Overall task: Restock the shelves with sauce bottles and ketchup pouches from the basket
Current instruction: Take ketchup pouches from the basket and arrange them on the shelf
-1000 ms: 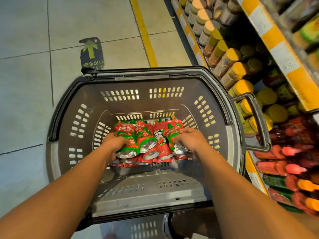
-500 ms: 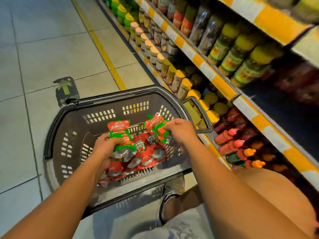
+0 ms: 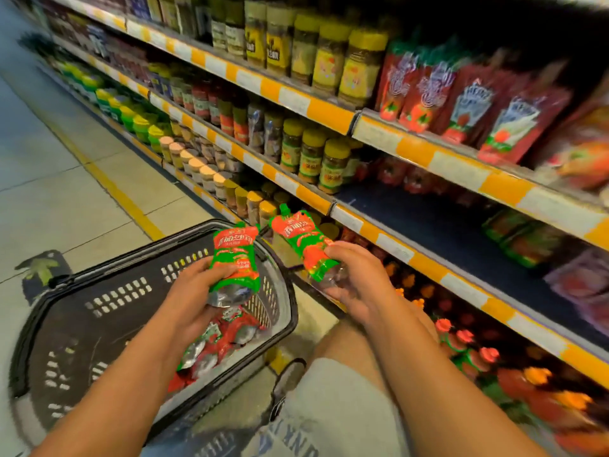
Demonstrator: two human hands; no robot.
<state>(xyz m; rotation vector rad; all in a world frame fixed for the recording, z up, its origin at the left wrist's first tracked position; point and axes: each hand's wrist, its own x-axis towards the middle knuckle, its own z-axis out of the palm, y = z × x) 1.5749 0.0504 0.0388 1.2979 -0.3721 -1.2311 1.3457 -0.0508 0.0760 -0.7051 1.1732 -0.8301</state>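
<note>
Your right hand (image 3: 357, 278) grips a ketchup pouch (image 3: 304, 244), spout up-left | left hand (image 3: 194, 291) grips another pouch (image 3: 234, 258) upright | bare dark shelf (image 3: 461, 235) lies up-right, nearer your right hand.

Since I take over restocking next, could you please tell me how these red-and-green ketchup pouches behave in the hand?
The red-and-green ketchup pouch in the left hand probably flexes: its silvery base looks crumpled. Its glossy film may be slippery. Those in the dark plastic basket lie slumped, so they likely tip easily.
</note>
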